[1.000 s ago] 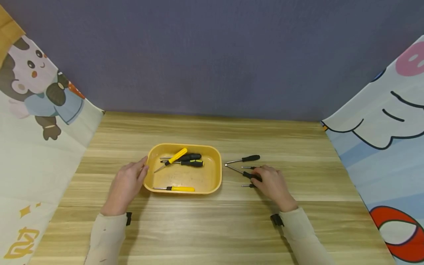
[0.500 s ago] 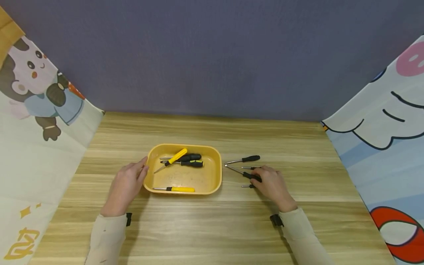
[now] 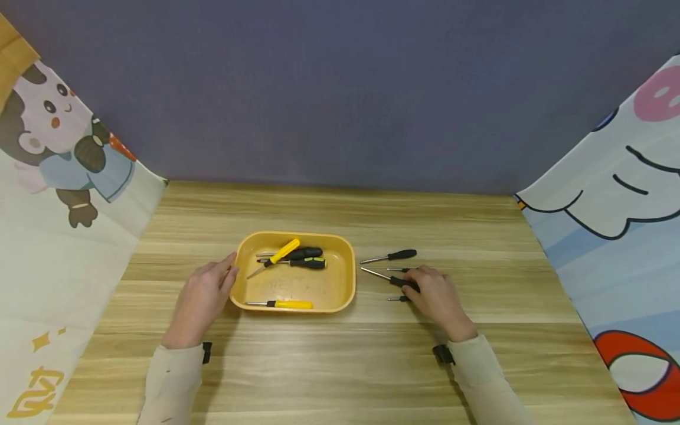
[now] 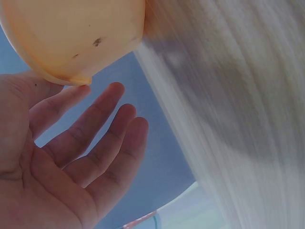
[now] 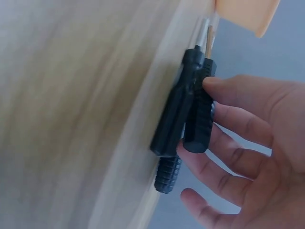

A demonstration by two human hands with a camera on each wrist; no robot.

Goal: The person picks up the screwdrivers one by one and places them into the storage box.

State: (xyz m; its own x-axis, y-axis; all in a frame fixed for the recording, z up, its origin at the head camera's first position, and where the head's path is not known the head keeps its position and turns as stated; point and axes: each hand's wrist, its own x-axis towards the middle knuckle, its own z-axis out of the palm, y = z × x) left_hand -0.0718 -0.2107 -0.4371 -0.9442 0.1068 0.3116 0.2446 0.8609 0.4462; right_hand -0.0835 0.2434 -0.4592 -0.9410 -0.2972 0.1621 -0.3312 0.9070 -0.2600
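My left hand [image 3: 204, 298] pinches the left rim of a yellow plastic bin [image 3: 324, 295]; the left wrist view has the bin wall [image 4: 86, 38] between thumb and index finger, the other fingers loosely spread. In the bin lie two yellow screwdrivers [image 3: 292, 304] and two black ones [image 3: 308, 262]. Right of it, my right hand [image 3: 435, 298] grips a black-handled screwdriver [image 3: 376, 272] with its shaft toward the bin. In the right wrist view, thumb and fingers hold its handle [image 5: 199, 114] beside other black handles [image 5: 174, 117].
Another black screwdriver [image 3: 402, 254] lies just beyond the right hand. Two small ones [image 3: 394, 269] are partly hidden by the fingers. The wooden tabletop [image 3: 319, 366] meets a dark back wall [image 3: 340, 106], with cartoon-print panels [image 3: 69, 165] at both sides.
The tip of the gripped screwdriver has shifted slightly toward me, away from the neighbouring screwdriver's tip. Both hands stay almost still.
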